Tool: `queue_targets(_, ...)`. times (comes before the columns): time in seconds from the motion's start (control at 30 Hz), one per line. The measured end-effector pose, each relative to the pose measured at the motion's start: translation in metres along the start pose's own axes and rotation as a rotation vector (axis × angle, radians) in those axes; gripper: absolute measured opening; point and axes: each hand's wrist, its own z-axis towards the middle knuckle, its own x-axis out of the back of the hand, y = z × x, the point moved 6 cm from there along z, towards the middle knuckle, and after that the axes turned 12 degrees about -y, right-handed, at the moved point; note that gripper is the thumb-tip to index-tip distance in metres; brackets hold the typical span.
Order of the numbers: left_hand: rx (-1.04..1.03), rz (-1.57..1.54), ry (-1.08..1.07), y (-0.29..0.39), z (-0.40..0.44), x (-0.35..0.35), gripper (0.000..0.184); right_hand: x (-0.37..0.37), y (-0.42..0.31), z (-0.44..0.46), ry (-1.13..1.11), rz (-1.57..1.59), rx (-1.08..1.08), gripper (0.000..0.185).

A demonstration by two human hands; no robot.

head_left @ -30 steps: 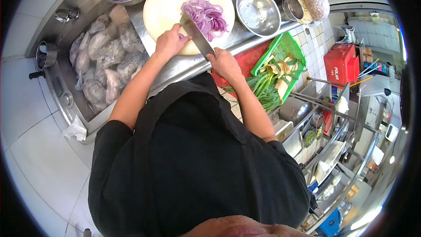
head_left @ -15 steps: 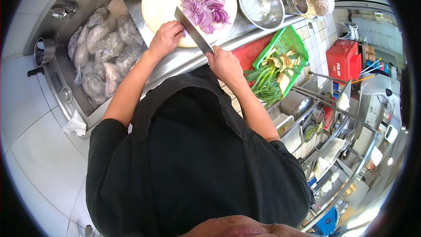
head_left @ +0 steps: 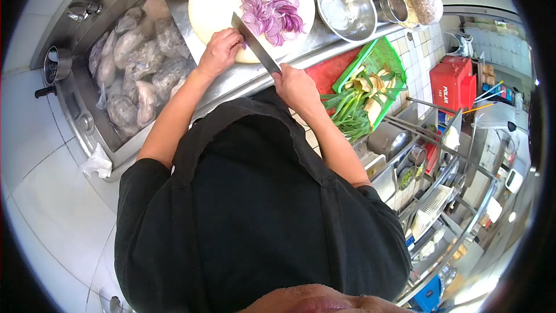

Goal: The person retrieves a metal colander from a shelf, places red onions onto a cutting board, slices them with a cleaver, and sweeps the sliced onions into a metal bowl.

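Knife (head_left: 257,46) and onion piece (head_left: 243,45) meet at your fingertips, near the lower edge of the round cutting board (head_left: 211,3) on the steel tabletop (head_left: 227,80). Look at how the blade lies: its long axis slants from your right hand (head_left: 295,86), low on the right, up and leftward to the tip, which points away from your body. Your left hand (head_left: 222,51) sits just left of that line, close in against the blade, so it is the nearer one to the onion piece. The sliced onion (head_left: 273,14) spreads on the other side, right of the blade and farther from you.

Your left fingers are bunched and appear to pinch the onion piece, though only a purple sliver of it shows beside the blade. Your right hand is closed around the knife's handle end, with the grip itself mostly hidden by your fingers. Past the board, well to your right, a metal bowl (head_left: 347,8) rests near the tabletop's edge.

For writing, you can read "POLAR" in white on the red cooler (head_left: 452,84), far off to your right; the characters below it are too small to be sure of.
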Motion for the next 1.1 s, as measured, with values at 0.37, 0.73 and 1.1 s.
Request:
queue_targets(0.37,0.038,-0.008,0.039,-0.013,-0.008,-0.006,0.012,0.008,-0.001,-0.011,-0.037,0.025,-0.019,0.027)
queue_targets(0.73,0.078,-0.009,0.006,-0.009,-0.006,-0.006,0.008,-0.010,0.011,0.028,-0.043,0.074,-0.003,0.031)
queue_targets(1.1,0.298,0.566,-0.432,0.028,0.101,-0.025,0.020,-0.034,0.002,0.017,-0.107,0.113,0.034,0.035)
